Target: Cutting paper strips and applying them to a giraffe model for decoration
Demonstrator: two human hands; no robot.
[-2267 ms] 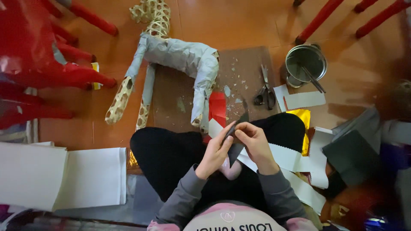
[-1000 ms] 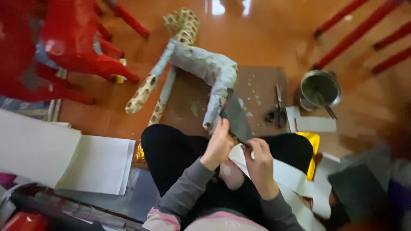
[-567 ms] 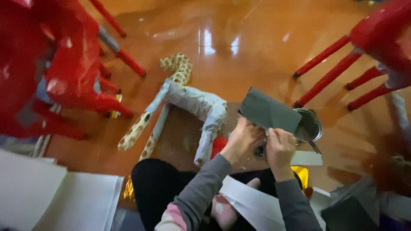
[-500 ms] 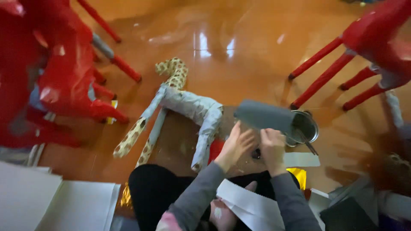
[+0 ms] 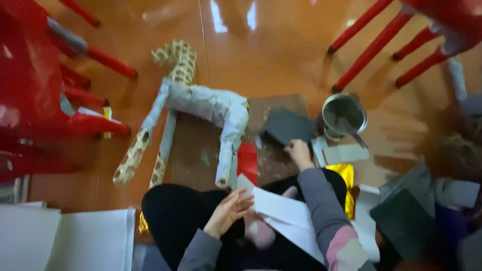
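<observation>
dark grey paper sheet [image 5: 286, 126] lies flat on the brown cardboard mat [image 5: 201, 150], our landmark, at its far right corner. right hand [image 5: 298, 153] reaches out over the mat's right edge, fingertips at the sheet's near edge; blur hides whether they pinch it, so we cannot tell the grip. left hand [image 5: 228, 213] sits just near of the mat over our lap, fingers loosely curled, resting on a white paper sheet [image 5: 281, 216], likely to steady it. paper-wrapped giraffe model [image 5: 201, 105] stands across the mat's far left. grey metal pot [image 5: 344, 115] sits just right of the mat. red paper scrap [image 5: 247, 160] lies at the mat's near edge.
</observation>
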